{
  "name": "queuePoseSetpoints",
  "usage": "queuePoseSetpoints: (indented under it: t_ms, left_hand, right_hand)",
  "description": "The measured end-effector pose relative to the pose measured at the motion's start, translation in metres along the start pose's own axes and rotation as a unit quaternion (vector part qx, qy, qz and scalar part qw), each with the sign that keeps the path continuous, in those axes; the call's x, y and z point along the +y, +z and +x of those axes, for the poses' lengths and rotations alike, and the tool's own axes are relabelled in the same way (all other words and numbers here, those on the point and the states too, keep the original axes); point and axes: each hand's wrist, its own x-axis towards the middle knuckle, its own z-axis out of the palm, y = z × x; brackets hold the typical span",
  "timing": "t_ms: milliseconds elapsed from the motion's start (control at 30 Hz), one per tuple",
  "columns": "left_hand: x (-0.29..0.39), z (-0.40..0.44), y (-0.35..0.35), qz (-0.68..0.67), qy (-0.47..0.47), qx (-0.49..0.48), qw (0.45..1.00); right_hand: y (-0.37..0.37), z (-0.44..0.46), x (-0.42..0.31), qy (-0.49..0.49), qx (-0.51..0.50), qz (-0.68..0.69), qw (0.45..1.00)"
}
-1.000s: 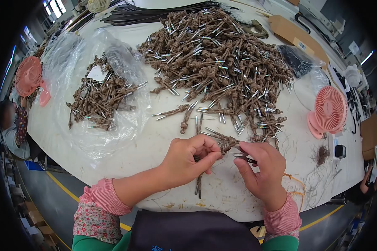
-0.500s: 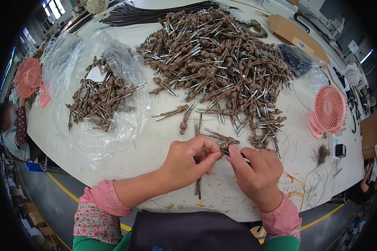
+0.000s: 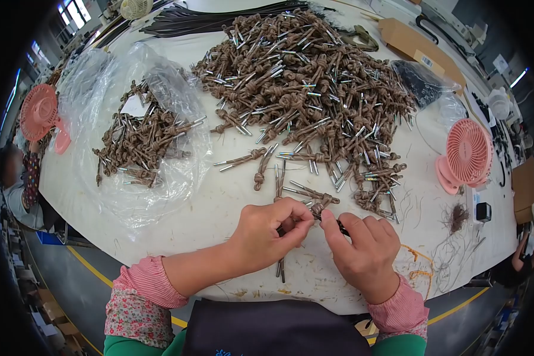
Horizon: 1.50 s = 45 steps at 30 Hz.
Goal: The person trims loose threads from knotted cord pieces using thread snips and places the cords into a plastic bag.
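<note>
Both of my hands meet at the near middle of the white table. My left hand point(image 3: 267, 231) is closed, thumb and fingertips pinching a brown knotted cord point(image 3: 317, 209) whose knot shows between the two hands. My right hand point(image 3: 362, 249) is curled round a slim dark tool point(image 3: 342, 226); its tip is at the cord, and its kind is hidden by the fingers. Just beyond lie loose knotted cords with silver metal tips, one of them point(image 3: 311, 191) very close to the fingers. Under my left hand a straight brown cord point(image 3: 282, 270) sticks out toward me.
A large heap of knotted cords point(image 3: 314, 77) covers the table's far middle. A smaller heap point(image 3: 142, 139) lies on a clear plastic bag point(image 3: 187, 184) at left. Pink fans point(image 3: 467, 151) stand on both sides. Thread scraps point(image 3: 458, 218) and a small black-topped box point(image 3: 483, 212) are at right. Another person sits far left.
My right hand has shifted slightly, its fingers more bunched, and more of the dark tool and the cord's knot now shows. My left hand stays nearly in place.
</note>
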Motion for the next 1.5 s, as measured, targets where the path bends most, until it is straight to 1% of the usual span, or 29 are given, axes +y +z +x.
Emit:
queuePoseSetpoints:
  t_ms: [133, 200, 233, 267, 300, 367, 433, 500, 567, 633, 800, 833, 867, 900, 933, 967, 1000, 1033, 1100, 1133, 1167, 1200, 1233, 1300, 1367, 1400, 1433, 1467, 1500]
  left_hand:
    - [0.002, 0.002, -0.001, -0.064, -0.042, -0.024, 0.997]
    - [0.001, 0.003, -0.002, -0.094, -0.055, -0.031, 0.994]
    - [0.001, 0.004, -0.004, -0.114, -0.074, -0.058, 0.989]
    - [0.001, 0.005, -0.005, -0.133, -0.093, -0.085, 0.983]
    - [0.001, 0.005, -0.006, -0.133, -0.093, -0.085, 0.983]
    - [-0.001, 0.006, -0.006, -0.198, -0.122, -0.105, 0.967]
    - [-0.004, 0.007, -0.007, -0.229, -0.123, -0.119, 0.958]
    - [-0.004, 0.008, -0.007, -0.260, -0.124, -0.134, 0.948]
    - [-0.001, 0.008, -0.008, -0.291, -0.140, -0.194, 0.926]
    - [-0.001, 0.007, -0.006, -0.291, -0.134, -0.202, 0.926]
    - [0.000, 0.005, -0.006, -0.263, -0.117, -0.204, 0.936]
    - [0.000, 0.004, -0.006, -0.214, -0.105, -0.192, 0.952]
    - [0.001, 0.004, -0.006, -0.164, -0.092, -0.179, 0.966]
    - [0.002, 0.004, -0.006, -0.164, -0.091, -0.178, 0.966]
    - [0.004, 0.005, -0.007, -0.133, -0.088, -0.163, 0.974]
    - [0.005, 0.005, -0.007, -0.102, -0.085, -0.149, 0.980]
    - [0.005, 0.005, -0.008, -0.102, -0.085, -0.147, 0.980]
    - [0.004, 0.006, -0.008, -0.109, -0.101, -0.145, 0.978]
    - [0.002, 0.006, -0.008, -0.116, -0.116, -0.144, 0.976]
    - [0.002, 0.006, -0.008, -0.153, -0.117, -0.163, 0.968]
    - [0.002, 0.006, -0.007, -0.190, -0.118, -0.183, 0.957]
    - [0.002, 0.006, -0.007, -0.190, -0.118, -0.184, 0.957]
    - [0.001, 0.006, -0.006, -0.195, -0.114, -0.193, 0.955]
    - [0.004, 0.006, -0.007, -0.200, -0.109, -0.200, 0.953]
    - [0.014, 0.007, -0.010, -0.094, -0.105, -0.177, 0.974]
    - [0.009, 0.008, -0.011, -0.094, -0.105, -0.177, 0.974]
    - [-0.001, 0.010, -0.013, 0.077, 0.022, -0.141, 0.987]
    - [-0.006, 0.011, -0.016, 0.244, 0.148, -0.098, 0.953]
    - [-0.007, 0.013, -0.019, 0.244, 0.149, -0.098, 0.953]
  right_hand:
    - [0.004, 0.000, 0.004, 0.031, 0.008, 0.055, 0.998]
    - [0.011, -0.003, 0.010, 0.109, 0.048, 0.220, 0.968]
    - [0.010, -0.003, 0.011, 0.110, 0.048, 0.220, 0.968]
    - [0.007, -0.002, 0.011, 0.169, 0.036, 0.268, 0.948]
    - [0.004, -0.001, 0.011, 0.227, 0.025, 0.315, 0.921]
    - [-0.001, 0.003, 0.012, 0.220, 0.022, 0.333, 0.917]
    - [-0.002, 0.004, 0.012, 0.214, 0.018, 0.351, 0.911]
    - [-0.002, 0.003, 0.010, 0.237, -0.048, 0.411, 0.879]
    - [0.000, 0.001, 0.015, 0.221, -0.057, 0.421, 0.878]
    - [0.001, -0.001, 0.018, 0.204, -0.066, 0.432, 0.876]
    - [0.003, -0.007, 0.020, 0.227, -0.091, 0.478, 0.843]
    - [0.003, -0.007, 0.018, 0.227, -0.091, 0.478, 0.844]
    - [0.003, -0.005, 0.015, 0.239, -0.069, 0.463, 0.851]
    - [0.003, -0.003, 0.013, 0.251, -0.047, 0.447, 0.857]
    - [0.002, -0.001, 0.012, 0.250, -0.048, 0.448, 0.857]
    - [-0.002, 0.001, 0.011, 0.249, -0.036, 0.421, 0.871]
    - [-0.004, 0.003, 0.011, 0.249, -0.025, 0.394, 0.884]
    - [-0.004, 0.004, 0.011, 0.248, -0.025, 0.394, 0.884]
    - [-0.005, 0.004, 0.013, 0.266, -0.067, 0.453, 0.848]
    - [-0.002, 0.002, 0.015, 0.267, -0.067, 0.453, 0.848]
    - [0.003, 0.000, 0.017, 0.234, -0.068, 0.462, 0.853]
    - [0.007, -0.003, 0.019, 0.200, -0.069, 0.470, 0.857]
    - [0.007, -0.006, 0.019, 0.202, -0.068, 0.469, 0.857]
    - [0.007, -0.011, 0.019, 0.262, -0.116, 0.533, 0.796]
    - [0.004, -0.009, 0.014, 0.283, -0.108, 0.533, 0.790]
    - [0.003, -0.008, 0.012, 0.304, -0.100, 0.532, 0.784]
    - [0.004, -0.008, 0.012, 0.304, -0.100, 0.532, 0.784]
    - [0.004, -0.008, 0.011, 0.326, -0.096, 0.530, 0.777]
    - [0.004, -0.008, 0.012, 0.347, -0.092, 0.529, 0.769]
